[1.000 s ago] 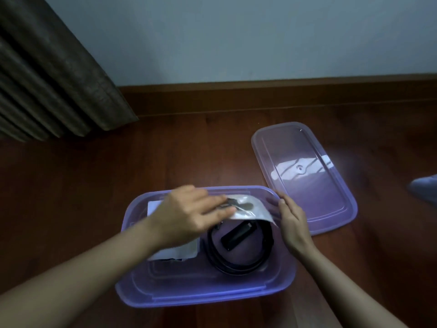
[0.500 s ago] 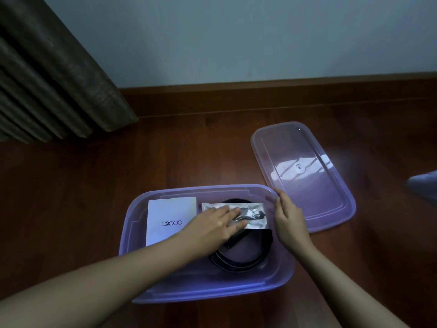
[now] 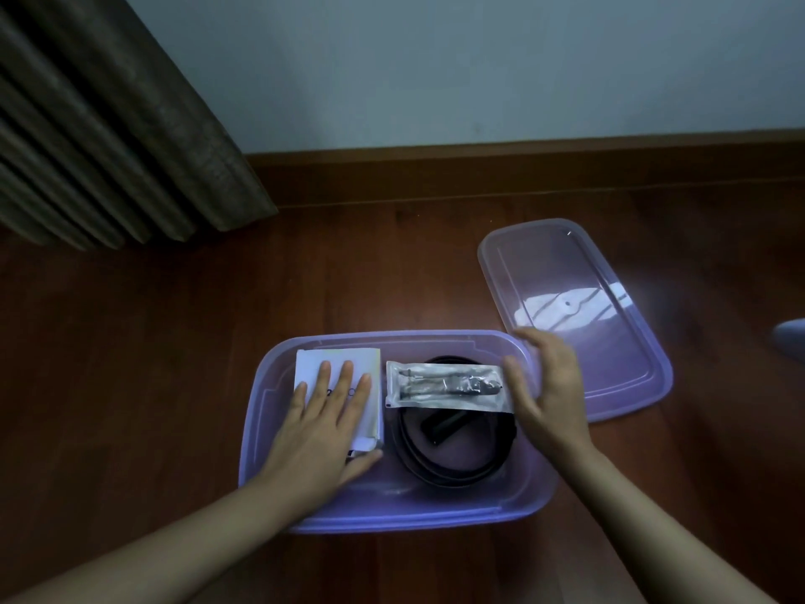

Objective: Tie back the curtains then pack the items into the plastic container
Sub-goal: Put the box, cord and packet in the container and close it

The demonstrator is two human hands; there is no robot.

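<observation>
1. The purple plastic container (image 3: 258, 433) sat open on the wooden floor (image 3: 130, 364), directly in front of the person, and both hands were over it.
2. The left hand (image 3: 324, 433) lay flat with straight fingers on a white booklet (image 3: 337, 364), which filled the left part of the container. The palm covered the booklet's near end and the fingertips reached about halfway up it.
3. Just to the right of the booklet, a clear packet (image 3: 444, 385) lay across the far side of a coiled black belt (image 3: 457, 470). The belt rested on the container's bottom with a dark buckle piece inside its loop.
4. The right hand (image 3: 549, 394) was spread wide and held nothing, with its fingers loosely bent over the container's far right corner. Its thumb overlapped the packet's right end, but I could not tell whether it touched the packet.
5. The right hand hid part of the container's right rim and the belt's right edge.
6. The matching lid (image 3: 610, 350) lay flat on the floor, just beside the container on its right and angled away from it.
7. A dark pleated curtain (image 3: 109, 124) hung to the floor at the far left, well apart from the container. A wooden skirting board (image 3: 522, 167) ran along the pale wall (image 3: 435, 58) behind.
</observation>
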